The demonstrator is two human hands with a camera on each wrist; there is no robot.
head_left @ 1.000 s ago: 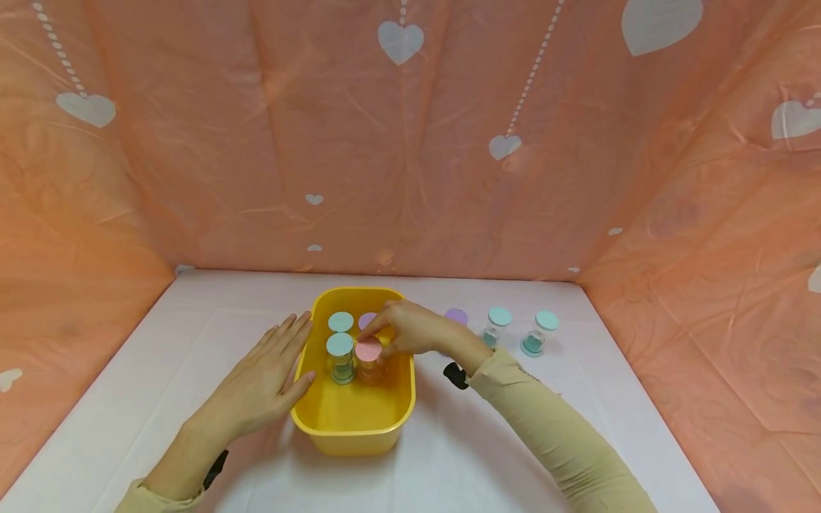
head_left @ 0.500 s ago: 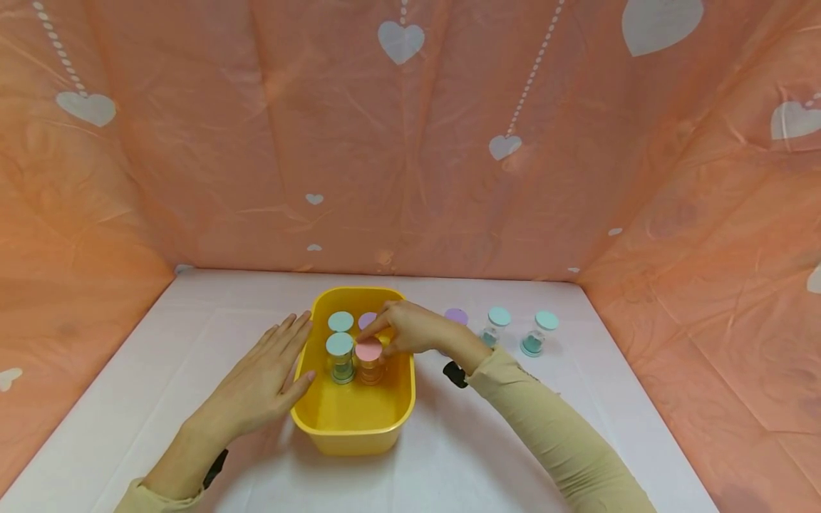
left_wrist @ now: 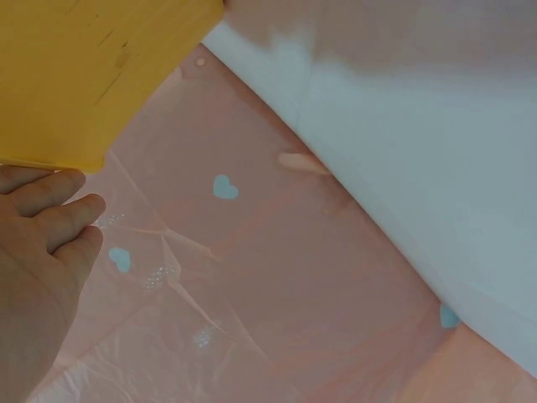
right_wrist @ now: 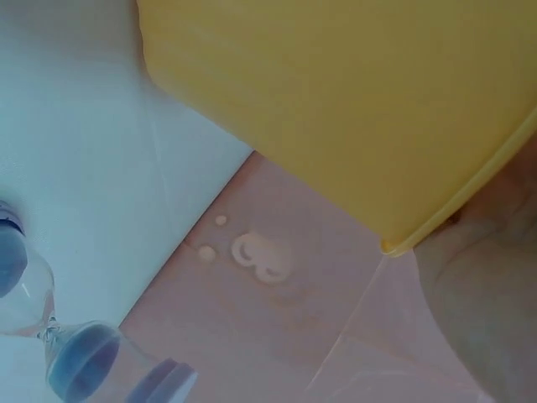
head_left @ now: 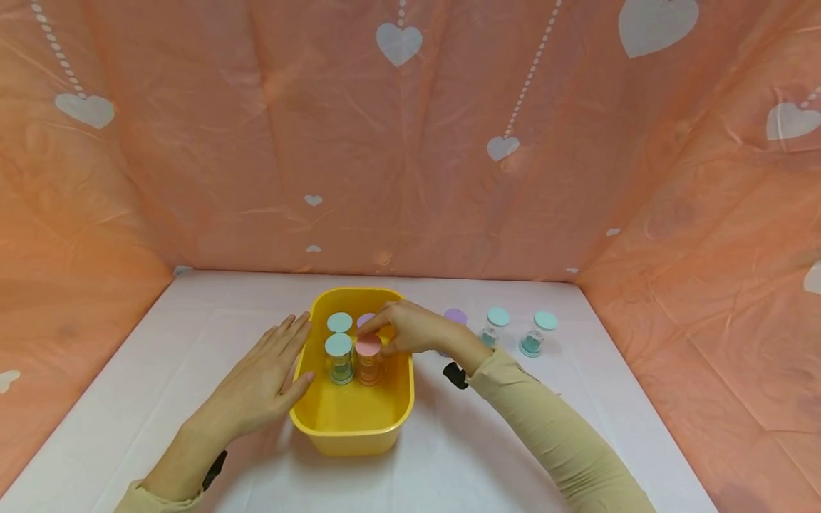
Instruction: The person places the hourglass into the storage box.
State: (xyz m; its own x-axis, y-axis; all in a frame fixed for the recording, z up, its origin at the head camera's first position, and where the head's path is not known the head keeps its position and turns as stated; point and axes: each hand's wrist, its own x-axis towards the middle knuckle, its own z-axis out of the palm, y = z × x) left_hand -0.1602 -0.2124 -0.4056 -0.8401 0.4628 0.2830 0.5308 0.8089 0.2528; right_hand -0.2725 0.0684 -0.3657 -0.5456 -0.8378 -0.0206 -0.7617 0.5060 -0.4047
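A yellow plastic bin [head_left: 351, 443] stands on the table, with sand timers upright inside it. My right hand [head_left: 417, 329] reaches over the bin's right rim and pinches a pink-capped sand timer [head_left: 368, 367] near its top with finger and thumb. Next to that one is a mint-capped sand timer [head_left: 340, 349]; behind them stand another mint-capped timer [head_left: 339, 323] and a purple-capped timer [head_left: 365, 320], partly covered by the fingers. With fingers extended, my left hand [head_left: 256, 385] rests along the bin's left rim. In the right wrist view the bin wall hides my right fingertips.
Right of the bin, a purple-capped timer [head_left: 455, 317], half behind my right wrist, and two mint-capped timers [head_left: 496, 328] stand in a row on the white tablecloth [head_left: 487, 456]. Orange-pink sheeting [head_left: 410, 178] with hearts encloses the back and sides.
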